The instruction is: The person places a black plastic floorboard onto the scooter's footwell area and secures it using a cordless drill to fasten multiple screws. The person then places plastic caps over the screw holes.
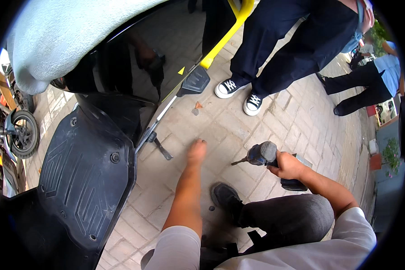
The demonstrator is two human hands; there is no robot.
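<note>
My right hand (289,166) is closed round the grip of a cordless drill (263,153). The drill's bit points left, above the pavement, and its battery base shows below my wrist. My left hand (196,151) is stretched forward over the paving, right of a black scooter's side stand (162,148). Its fingers are blurred and mostly turned from view, so I cannot make out whether they hold anything. The scooter's black footboard (87,175), with several screw holes, fills the left side.
A yellow bar (231,33) and glossy black panel (121,63) rise at the scooter's far side, under a pale grey cover (54,40). A person in dark trousers (297,40) and sneakers stands close ahead. Other people are at right; a motorcycle wheel (24,134) shows far left.
</note>
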